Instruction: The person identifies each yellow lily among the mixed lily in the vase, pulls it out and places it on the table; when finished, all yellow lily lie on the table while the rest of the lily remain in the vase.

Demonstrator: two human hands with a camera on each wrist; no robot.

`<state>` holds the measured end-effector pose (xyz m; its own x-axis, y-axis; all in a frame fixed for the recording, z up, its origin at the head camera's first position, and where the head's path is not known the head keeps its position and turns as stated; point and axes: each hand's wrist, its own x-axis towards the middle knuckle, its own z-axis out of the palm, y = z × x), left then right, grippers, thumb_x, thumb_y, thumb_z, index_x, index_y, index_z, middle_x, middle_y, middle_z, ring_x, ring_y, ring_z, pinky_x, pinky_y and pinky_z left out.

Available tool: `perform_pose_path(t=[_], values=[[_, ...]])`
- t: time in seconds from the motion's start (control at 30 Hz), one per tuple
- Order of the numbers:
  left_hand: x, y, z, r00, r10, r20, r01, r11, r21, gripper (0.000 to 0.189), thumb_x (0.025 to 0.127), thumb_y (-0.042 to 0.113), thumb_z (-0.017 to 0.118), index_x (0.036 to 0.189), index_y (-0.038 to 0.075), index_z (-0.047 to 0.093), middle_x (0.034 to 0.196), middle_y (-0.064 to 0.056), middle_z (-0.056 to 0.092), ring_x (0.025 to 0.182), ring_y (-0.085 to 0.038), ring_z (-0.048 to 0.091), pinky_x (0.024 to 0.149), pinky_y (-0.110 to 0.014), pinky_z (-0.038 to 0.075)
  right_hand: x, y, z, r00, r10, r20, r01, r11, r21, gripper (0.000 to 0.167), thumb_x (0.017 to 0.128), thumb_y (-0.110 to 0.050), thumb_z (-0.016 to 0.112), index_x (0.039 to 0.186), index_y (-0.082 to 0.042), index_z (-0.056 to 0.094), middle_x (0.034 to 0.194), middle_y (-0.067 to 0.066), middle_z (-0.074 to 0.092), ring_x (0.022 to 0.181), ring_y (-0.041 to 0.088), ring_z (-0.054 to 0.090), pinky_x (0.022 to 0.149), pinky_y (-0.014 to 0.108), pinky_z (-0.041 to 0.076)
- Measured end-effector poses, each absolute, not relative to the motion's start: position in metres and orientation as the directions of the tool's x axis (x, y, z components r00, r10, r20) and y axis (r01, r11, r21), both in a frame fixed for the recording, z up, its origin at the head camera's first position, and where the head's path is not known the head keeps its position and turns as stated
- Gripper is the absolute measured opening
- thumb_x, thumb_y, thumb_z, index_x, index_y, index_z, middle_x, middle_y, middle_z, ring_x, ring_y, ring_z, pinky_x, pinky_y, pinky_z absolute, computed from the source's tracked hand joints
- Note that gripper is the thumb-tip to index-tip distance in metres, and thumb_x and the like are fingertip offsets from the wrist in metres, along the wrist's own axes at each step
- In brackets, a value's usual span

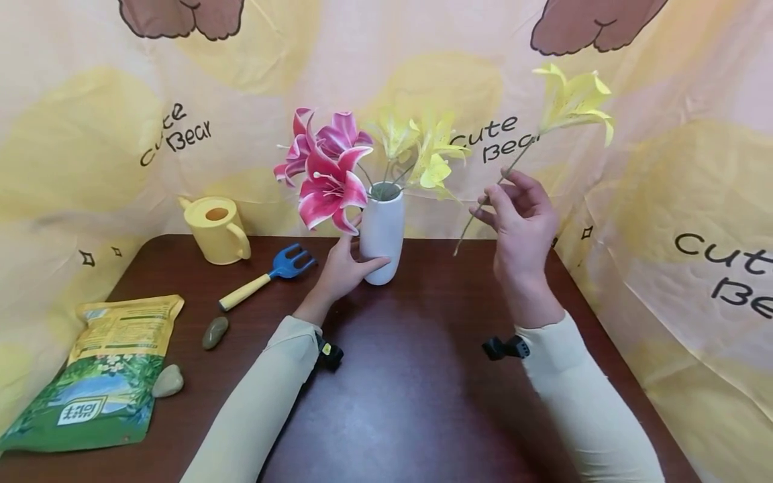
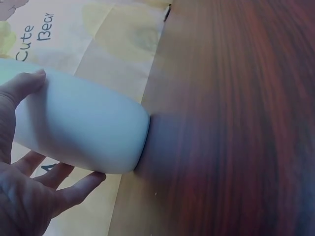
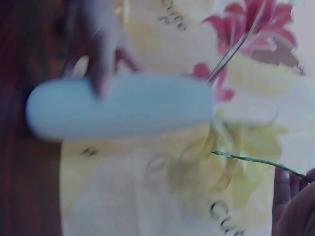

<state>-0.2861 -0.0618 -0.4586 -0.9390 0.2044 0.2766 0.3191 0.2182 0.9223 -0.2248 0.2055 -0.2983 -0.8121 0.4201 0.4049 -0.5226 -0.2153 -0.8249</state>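
Note:
A white vase (image 1: 382,231) stands upright near the table's back edge, with pink lilies (image 1: 329,178) leaning out to the left and yellow lilies (image 1: 431,157) to the right. My left hand (image 1: 347,265) grips its lower half from the left, thumb across the front; in the left wrist view the fingers curve along the side of the vase (image 2: 91,123). To the right of the vase, my right hand (image 1: 524,225) pinches a single yellow lily (image 1: 572,100) by its thin green stem. The bloom points up and right, and the bare stem end (image 3: 256,160) slants down towards the vase.
On the left of the table are a yellow watering can (image 1: 214,231), a blue hand fork (image 1: 268,275) with a yellow handle, two stones (image 1: 168,381) and a green-and-yellow bag (image 1: 96,376). A printed cloth backdrop (image 1: 682,201) encloses the back and sides.

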Motion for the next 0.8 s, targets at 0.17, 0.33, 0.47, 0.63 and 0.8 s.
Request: perform_pose_path(t=[0.17,0.33,0.47,0.63,0.8], values=[[-0.286,-0.067,-0.459,-0.939,0.207,0.273,0.315,0.211,0.925,0.099,0.095,0.032,0.093,0.174,0.03,0.033,0.17,-0.007,0.05,0.15,-0.038,0.058,0.119,-0.061,0.057,-0.232,0.233,-0.321,-0.891,0.359,0.278,-0.355,-0.166,-0.92,0.029,0.096,0.002,0.083,0.122,-0.01,0.076,0.089,0.004,0.075,0.071,0.017,0.075,0.059,0.03,0.068],[-0.286,-0.071,-0.46,-0.936,0.207,0.283,0.325,0.209,0.922,0.1,0.094,0.029,0.094,0.173,0.034,0.033,0.164,-0.012,0.055,0.146,-0.04,0.062,0.116,-0.064,0.058,-0.241,0.254,-0.35,-0.959,0.242,0.146,-0.171,-0.086,-0.982,0.036,0.101,0.003,0.078,0.131,-0.015,0.07,0.091,-0.001,0.076,0.071,0.013,0.075,0.059,0.03,0.068],[-0.285,-0.072,-0.46,-0.937,0.205,0.283,0.324,0.209,0.923,0.1,0.094,0.028,0.094,0.173,0.035,0.034,0.161,-0.014,0.058,0.145,-0.04,0.062,0.115,-0.065,0.059,-0.249,0.267,-0.371,-0.992,0.12,0.05,-0.047,0.023,-0.999,0.037,0.105,-0.001,0.075,0.136,-0.018,0.067,0.095,-0.005,0.078,0.075,0.013,0.075,0.063,0.031,0.069],[-0.284,-0.072,-0.46,-0.943,0.206,0.261,0.302,0.206,0.931,0.099,0.094,0.03,0.094,0.172,0.036,0.033,0.161,-0.014,0.057,0.146,-0.04,0.061,0.117,-0.065,0.057,-0.253,0.276,-0.393,-0.997,0.0,-0.074,0.073,0.173,-0.982,0.037,0.109,-0.006,0.07,0.145,-0.012,0.064,0.097,-0.007,0.076,0.08,0.012,0.074,0.069,0.032,0.07],[-0.284,-0.071,-0.459,-0.946,0.205,0.253,0.293,0.201,0.935,0.099,0.094,0.029,0.094,0.172,0.037,0.033,0.161,-0.014,0.056,0.147,-0.04,0.06,0.119,-0.065,0.056,-0.254,0.281,-0.411,-0.982,-0.082,-0.168,0.138,0.282,-0.949,0.044,0.111,-0.008,0.066,0.154,-0.004,0.058,0.102,-0.004,0.075,0.084,0.013,0.074,0.073,0.034,0.07]])
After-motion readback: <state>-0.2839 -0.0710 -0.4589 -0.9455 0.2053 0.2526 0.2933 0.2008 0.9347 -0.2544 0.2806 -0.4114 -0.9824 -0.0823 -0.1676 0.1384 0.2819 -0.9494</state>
